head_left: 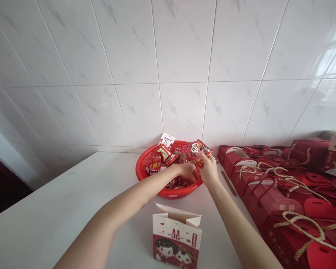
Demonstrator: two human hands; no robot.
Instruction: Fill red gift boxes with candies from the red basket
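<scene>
A red plastic colander filled with small wrapped sweets stands against the wall. My left hand reaches down into it, fingers curled among the wrappers; what they grip, if anything, is hidden. At the colander's right rim, my right hand is closed on several red snack packets, one with a white label. In front of the colander, between my forearms, an open paper gift box stands upright. It is white and red with two cartoon figures; its top flaps are up and its inside is mostly hidden.
Rows of red gift boxes with gold rope handles cover the right side of the white table. A thin brown strip lies beside them. A white card leans at the colander's back rim, before the tiled wall.
</scene>
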